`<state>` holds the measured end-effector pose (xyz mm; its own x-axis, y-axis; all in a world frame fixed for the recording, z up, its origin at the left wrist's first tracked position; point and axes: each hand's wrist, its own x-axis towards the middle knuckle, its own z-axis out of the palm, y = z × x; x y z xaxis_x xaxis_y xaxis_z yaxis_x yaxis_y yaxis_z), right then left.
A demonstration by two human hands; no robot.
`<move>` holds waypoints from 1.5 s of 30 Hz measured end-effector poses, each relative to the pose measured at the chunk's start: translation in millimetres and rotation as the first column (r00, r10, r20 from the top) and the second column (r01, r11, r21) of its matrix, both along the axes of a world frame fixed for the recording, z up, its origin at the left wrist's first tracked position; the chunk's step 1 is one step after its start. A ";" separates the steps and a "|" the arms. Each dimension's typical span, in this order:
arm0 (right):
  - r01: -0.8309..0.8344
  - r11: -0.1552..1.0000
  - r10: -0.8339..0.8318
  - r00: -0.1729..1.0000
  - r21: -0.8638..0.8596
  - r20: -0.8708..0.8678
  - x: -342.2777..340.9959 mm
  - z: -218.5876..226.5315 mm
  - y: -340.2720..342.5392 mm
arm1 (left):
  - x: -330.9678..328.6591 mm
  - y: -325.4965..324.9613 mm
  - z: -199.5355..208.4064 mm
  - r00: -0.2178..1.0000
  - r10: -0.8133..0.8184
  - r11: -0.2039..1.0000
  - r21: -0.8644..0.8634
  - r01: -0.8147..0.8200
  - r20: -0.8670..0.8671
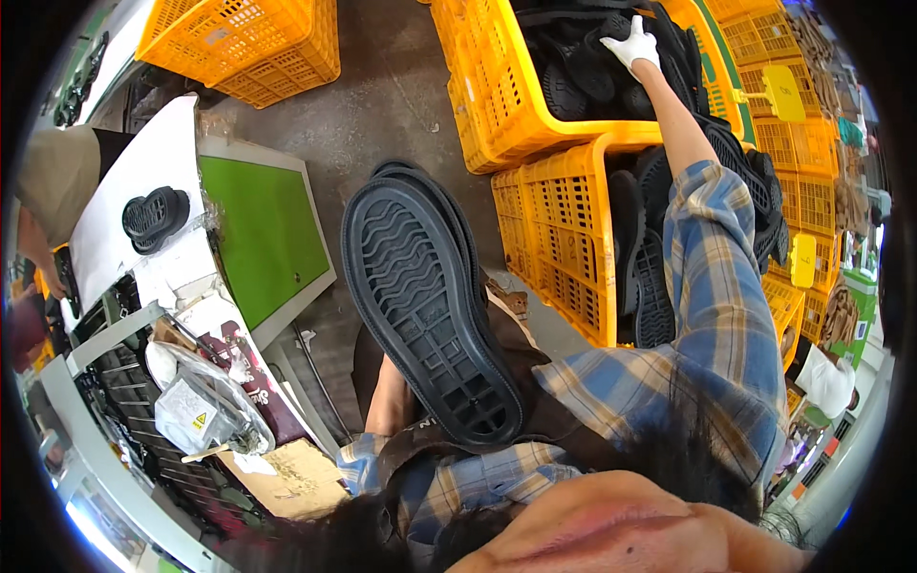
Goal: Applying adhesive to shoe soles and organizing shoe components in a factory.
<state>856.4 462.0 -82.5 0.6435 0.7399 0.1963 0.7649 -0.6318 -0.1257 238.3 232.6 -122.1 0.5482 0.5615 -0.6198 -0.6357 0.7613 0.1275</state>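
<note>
A small stack of black rubber shoe soles (420, 286) is held upright in front of my chest, the ridged underside of the top one facing up. My left hand (387, 393) supports it from behind and below; the fingers are hidden by the soles. My right arm stretches far forward. At its end my right hand (632, 44), in a white glove, is over a yellow crate (511, 91) full of black soles (581, 76). Its thumb and a finger are spread apart, and nothing shows in its grip.
Below that crate, another yellow crate (559, 234) holds more soles. Stacked yellow crates (788, 143) line the right side; one more (287, 53) stands at the far left. A white table (119, 205) with a green panel (263, 229) bears a pair of soles (155, 218). A person (62, 181) stands beyond.
</note>
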 end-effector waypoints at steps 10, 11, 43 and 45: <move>0.069 0.969 -0.057 0.997 -0.238 0.055 10.4 19.8 -0.3 | -9.2 -21.1 9.5 0.996 0.088 0.996 -0.015 -0.088 -0.009; 0.060 0.952 -0.036 0.996 -0.301 0.084 18.7 28.7 -7.7 | -8.7 -20.9 9.2 0.996 0.091 0.996 -0.007 -0.091 -0.005; -0.801 0.526 0.494 0.013 0.286 -0.869 -349.4 222.7 -248.1 | 53.3 -52.7 94.1 0.953 0.252 0.914 0.282 -0.291 0.167; -0.828 0.499 0.584 0.102 0.257 -0.805 -363.5 226.9 -253.1 | 49.5 -53.0 88.2 0.845 0.462 0.720 0.670 -0.180 -0.270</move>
